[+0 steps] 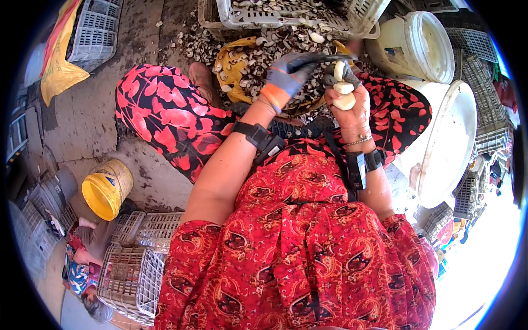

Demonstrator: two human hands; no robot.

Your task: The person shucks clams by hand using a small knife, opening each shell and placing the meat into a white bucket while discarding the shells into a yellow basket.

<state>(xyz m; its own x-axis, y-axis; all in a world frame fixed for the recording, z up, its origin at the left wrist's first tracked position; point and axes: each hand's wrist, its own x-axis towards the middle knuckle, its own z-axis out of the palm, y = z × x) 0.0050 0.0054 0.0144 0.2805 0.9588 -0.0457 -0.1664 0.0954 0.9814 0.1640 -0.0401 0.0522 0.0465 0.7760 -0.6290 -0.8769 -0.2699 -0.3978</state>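
Observation:
My left hand (288, 78), in a grey and orange glove, is closed around a dark tool (315, 58), probably a knife or peeler. Motion blurs both, and the tool reaches across to the top of my right hand. In my right hand (355, 105) are three pale, peeled rounded pieces (345, 101), stacked between palm and fingers. Dark grey covers (352, 77) sit on some of its fingers. Below both hands, a yellow sack (226, 74) lies spread between my legs, heaped with white and dark peelings (268, 51).
White plastic crates (284, 20) with more peelings stand ahead. A lidded tub (408, 47) and a large white tub (449, 140) are close on my right. At left are a yellow bucket (105, 187) and stacked crates (128, 276), with another person (84, 264) beside them.

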